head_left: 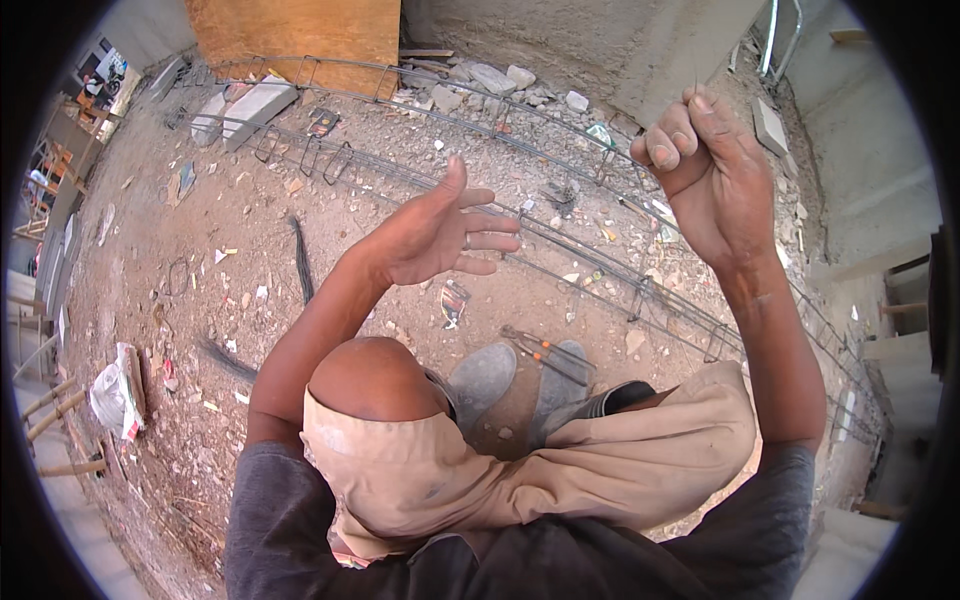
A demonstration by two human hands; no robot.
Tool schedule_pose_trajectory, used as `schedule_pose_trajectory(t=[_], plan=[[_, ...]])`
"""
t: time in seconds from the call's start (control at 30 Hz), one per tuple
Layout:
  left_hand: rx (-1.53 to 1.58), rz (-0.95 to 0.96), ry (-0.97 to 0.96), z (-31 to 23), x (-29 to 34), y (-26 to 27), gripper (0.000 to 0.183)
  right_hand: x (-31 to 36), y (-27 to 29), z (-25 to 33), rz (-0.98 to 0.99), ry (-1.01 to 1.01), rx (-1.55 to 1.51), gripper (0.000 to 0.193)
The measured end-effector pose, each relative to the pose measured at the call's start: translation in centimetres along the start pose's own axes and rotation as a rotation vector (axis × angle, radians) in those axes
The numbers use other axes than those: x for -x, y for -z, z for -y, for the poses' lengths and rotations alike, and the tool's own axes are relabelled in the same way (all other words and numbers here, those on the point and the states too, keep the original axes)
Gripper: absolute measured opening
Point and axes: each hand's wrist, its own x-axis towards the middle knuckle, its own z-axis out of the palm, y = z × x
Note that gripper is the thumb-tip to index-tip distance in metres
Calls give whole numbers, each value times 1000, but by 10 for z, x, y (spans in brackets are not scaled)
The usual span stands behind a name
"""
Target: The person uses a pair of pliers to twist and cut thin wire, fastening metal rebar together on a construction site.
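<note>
My left hand [440, 228] is open in the middle of the view, thumb up and fingers spread, with nothing in it. It hovers over a long cage of steel bars [560, 240] with square stirrups; I cannot tell whether it touches a bar. Raised at the upper right, my right hand [715, 175] has its thumb and forefinger pinched together, the other fingers curled. A faint thin wire [696, 72] seems to stick up from that pinch. Pincers with orange-marked handles [545, 352] lie by my grey shoes [483, 382].
Dark bundles of thin wire [301, 262] lie on the dirt at left. A white sack [118, 390] is farther left. Concrete blocks [258, 110], a plywood sheet [295, 40] and rubble [490, 80] stand along the far side. Grey walls [870, 170] rise at right.
</note>
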Motion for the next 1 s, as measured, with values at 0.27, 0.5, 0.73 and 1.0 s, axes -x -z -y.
schedule_pose_trajectory(t=[0.27, 0.5, 0.73, 1.0], plan=[[231, -336, -557, -91, -45, -66, 39, 66, -10, 16, -43, -184, 65, 12], [108, -500, -1056, -178, 4, -68, 42, 143, 31, 33, -251, -194, 116, 13], [100, -255, -672, -150, 4, -170, 64, 150, 21, 23, -151, 76, 448, 20], [106, -4, -847, -153, 14, -220, 51, 136, 17, 9, 32, -298, 512, 20]])
